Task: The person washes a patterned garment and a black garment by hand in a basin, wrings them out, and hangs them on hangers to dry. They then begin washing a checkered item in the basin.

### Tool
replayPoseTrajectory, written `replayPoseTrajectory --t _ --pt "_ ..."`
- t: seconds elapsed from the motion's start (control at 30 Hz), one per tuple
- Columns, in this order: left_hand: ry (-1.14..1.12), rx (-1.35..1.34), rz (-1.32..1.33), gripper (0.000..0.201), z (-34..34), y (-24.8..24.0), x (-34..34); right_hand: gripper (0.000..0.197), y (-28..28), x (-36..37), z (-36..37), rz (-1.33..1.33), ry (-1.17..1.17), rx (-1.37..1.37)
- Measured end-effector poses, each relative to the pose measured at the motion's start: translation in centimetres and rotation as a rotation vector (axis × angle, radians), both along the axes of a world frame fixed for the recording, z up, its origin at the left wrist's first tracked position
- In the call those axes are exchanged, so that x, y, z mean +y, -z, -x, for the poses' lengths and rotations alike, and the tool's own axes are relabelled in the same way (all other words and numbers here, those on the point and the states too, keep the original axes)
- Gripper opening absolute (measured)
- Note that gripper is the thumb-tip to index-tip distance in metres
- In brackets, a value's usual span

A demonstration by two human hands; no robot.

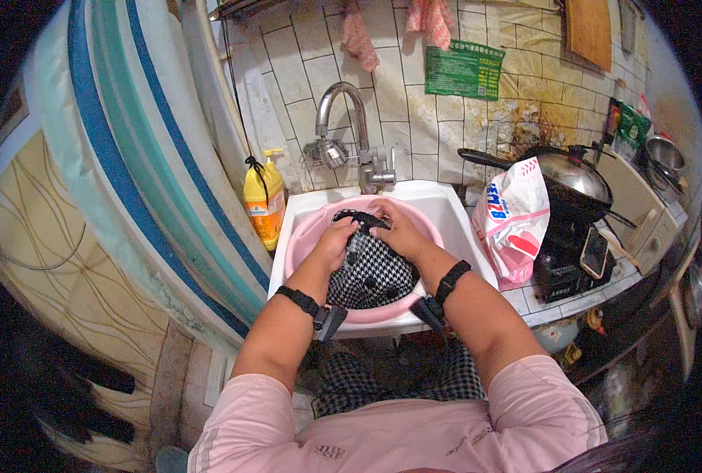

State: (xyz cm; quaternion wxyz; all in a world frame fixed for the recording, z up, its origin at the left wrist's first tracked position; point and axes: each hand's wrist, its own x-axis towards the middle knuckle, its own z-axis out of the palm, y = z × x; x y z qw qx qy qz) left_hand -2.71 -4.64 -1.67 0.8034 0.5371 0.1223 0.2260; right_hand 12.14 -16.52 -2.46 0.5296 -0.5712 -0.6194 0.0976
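A black-and-white checked garment (372, 274) with dark trim lies in a pink basin (312, 229) that sits in a white sink (445, 206). My left hand (337, 239) grips the cloth at its upper left. My right hand (396, 229) is closed on the garment's dark upper edge, close beside the left hand. Both wrists carry black straps with small devices. A curved metal tap (343, 118) stands just behind the basin.
A yellow pump bottle (264, 201) stands left of the sink. To the right are a pink and white plastic bag (514, 221), a wok (572, 177) on a black stove (560, 268) and a phone (594, 252). A tiled wall runs behind.
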Motion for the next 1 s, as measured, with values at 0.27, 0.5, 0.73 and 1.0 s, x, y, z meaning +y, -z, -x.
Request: replayPoseTrajectory --t 0.27,0.5,0.73,1.0 --pt "0.051 -0.017 0.035 0.013 0.2 0.0 0.7 0.037 -0.8 -0.3 1.7 0.071 0.070 -0.097" --pt "-0.021 0.029 0.021 0.011 -0.1 0.2 0.4 0.029 -0.7 -0.2 1.3 0.152 0.128 -0.124" --pt "-0.040 0.035 -0.029 0.020 0.4 -0.3 0.5 0.026 -3.2 -2.0 3.9 0.224 0.227 -0.337" --pt "-0.308 0.151 -0.597 0.011 0.5 0.4 0.3 0.024 -3.5 -2.4 4.9 0.307 0.336 -0.529"
